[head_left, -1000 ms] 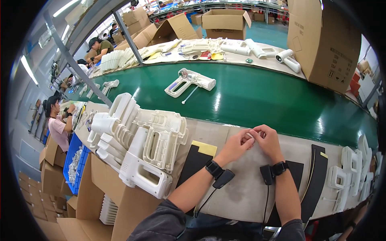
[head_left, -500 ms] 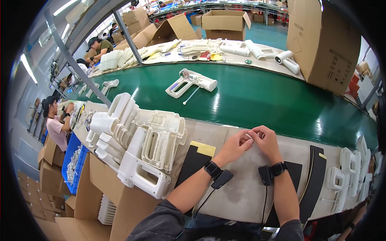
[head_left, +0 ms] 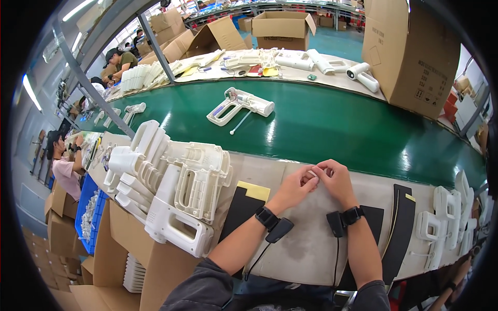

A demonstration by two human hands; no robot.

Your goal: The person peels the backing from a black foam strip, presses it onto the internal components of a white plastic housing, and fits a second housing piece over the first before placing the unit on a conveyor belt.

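Above the far part of the beige work table (head_left: 316,243), my left hand (head_left: 294,186) and my right hand (head_left: 334,179) meet fingertip to fingertip. Both are closed in a pinch, and whatever lies between the fingers is hidden or too small to name. Left of my left forearm lies a black foam strip with a yellow backing (head_left: 253,191). Several white plastic housing halves (head_left: 202,176) are heaped farther left, one with an oblong handle opening. On the green conveyor belt (head_left: 321,119) beyond my hands rests an open white gun-shaped housing (head_left: 241,106) with wires inside and a thin rod.
Black foam strips (head_left: 399,228) and more white housings (head_left: 441,223) lie at the right. A cardboard box (head_left: 124,249) and a blue bin (head_left: 89,217) of small white parts stand at the left. A tall carton (head_left: 410,62) rises at the far right. Co-workers sit at the left.
My hands stay together, with the fingers shifting a little against each other. The whole view has slid slightly, so things appear a bit farther left.
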